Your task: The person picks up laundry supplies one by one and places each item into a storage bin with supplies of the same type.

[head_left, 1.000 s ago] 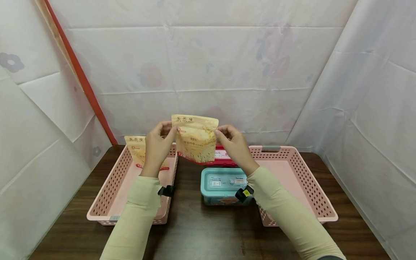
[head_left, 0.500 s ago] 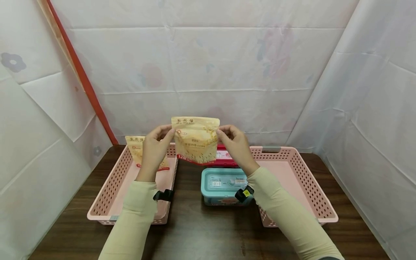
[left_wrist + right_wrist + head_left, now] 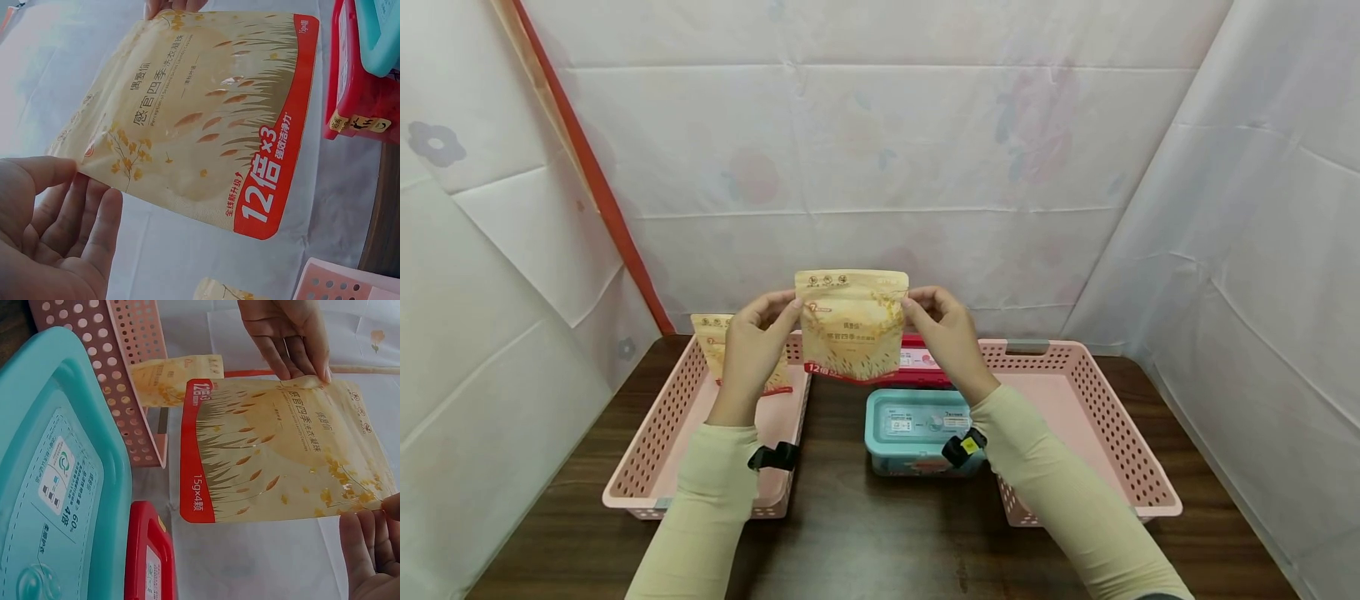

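A cream laundry capsule pouch (image 3: 853, 325) with a red bottom band is held up above the table, its printed front toward the head camera. My left hand (image 3: 758, 346) pinches its left edge near the top between thumb and fingers. On the opposite edge, my right hand (image 3: 946, 337) pinches it the same way. The left wrist view shows the pouch (image 3: 206, 112) stretched flat, the left thumb on its front. A matching pouch (image 3: 713, 350) leans in the left pink basket (image 3: 658, 433), partly hidden behind my left hand and forearm.
A teal lidded box (image 3: 904, 425) stands between the baskets, partly behind my right wrist. Behind it is a red box (image 3: 917, 358), partly covered by the held pouch. At the right stands a second pink basket (image 3: 1075, 400). White patterned cloth (image 3: 880, 150) hangs behind and at both sides.
The held pouch has turned from slightly tilted to level and faces the camera more squarely. My left hand has shifted slightly down and left; my right hand has barely moved.
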`<action>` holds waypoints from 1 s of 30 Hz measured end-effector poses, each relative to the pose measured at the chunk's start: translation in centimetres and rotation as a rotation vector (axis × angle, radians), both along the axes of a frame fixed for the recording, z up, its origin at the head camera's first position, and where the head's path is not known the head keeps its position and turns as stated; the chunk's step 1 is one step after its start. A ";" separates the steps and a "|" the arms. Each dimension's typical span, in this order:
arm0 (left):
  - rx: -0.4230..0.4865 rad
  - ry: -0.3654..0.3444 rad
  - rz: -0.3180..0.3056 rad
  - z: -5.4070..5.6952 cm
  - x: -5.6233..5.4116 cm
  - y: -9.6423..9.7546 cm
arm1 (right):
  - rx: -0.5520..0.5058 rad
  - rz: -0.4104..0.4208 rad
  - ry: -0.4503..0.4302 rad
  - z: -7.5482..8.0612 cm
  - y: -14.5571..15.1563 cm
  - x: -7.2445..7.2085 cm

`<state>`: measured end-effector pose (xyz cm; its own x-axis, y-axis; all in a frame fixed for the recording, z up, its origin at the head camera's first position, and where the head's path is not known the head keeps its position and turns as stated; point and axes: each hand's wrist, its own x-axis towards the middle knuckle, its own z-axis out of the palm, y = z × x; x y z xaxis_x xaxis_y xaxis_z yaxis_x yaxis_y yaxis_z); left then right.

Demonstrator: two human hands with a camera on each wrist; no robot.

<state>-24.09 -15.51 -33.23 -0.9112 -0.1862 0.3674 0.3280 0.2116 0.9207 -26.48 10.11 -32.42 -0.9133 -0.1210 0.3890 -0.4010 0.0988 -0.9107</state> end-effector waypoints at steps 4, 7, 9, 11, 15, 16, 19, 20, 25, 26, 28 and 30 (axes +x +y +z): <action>0.020 -0.021 -0.028 0.0 0.3 -0.2 | -0.005 0.000 0.000 0.0 0.0 0.0; 0.034 -0.041 -0.048 0.0 0.5 -0.4 | -0.001 0.004 -0.003 -0.1 -0.1 0.1; 0.055 -0.046 -0.059 0.0 0.5 -0.5 | 0.001 0.010 -0.003 -0.2 -0.2 0.2; 0.069 -0.047 -0.063 0.0 0.6 -0.7 | 0.000 0.016 0.000 -0.3 -0.4 0.3; 0.072 -0.046 -0.051 -0.2 0.6 -1.0 | -0.008 0.023 0.005 -0.5 -0.7 0.2; 0.071 -0.044 -0.048 -0.3 0.6 -1.1 | -0.009 0.022 0.003 -0.6 -0.8 0.2; 0.070 -0.036 -0.045 -0.4 0.7 -1.4 | -0.009 0.020 -0.005 -0.7 -1.2 0.3; 0.069 -0.032 -0.040 -0.4 0.7 -1.5 | -0.008 0.022 -0.008 -0.7 -1.3 0.3; 0.054 -0.023 -0.013 -0.5 1.0 -2.1 | -0.011 0.031 -0.029 -0.5 -2.1 0.9; 0.051 -0.025 -0.006 -0.5 1.0 -2.2 | -0.010 0.031 -0.031 -0.5 -2.3 1.0; 0.045 -0.029 -0.002 -0.6 1.2 -2.5 | -0.012 0.037 -0.033 -0.7 -2.7 0.9; 0.049 -0.028 0.004 -0.6 1.4 -2.8 | -0.010 0.045 -0.026 -1.3 -2.9 0.6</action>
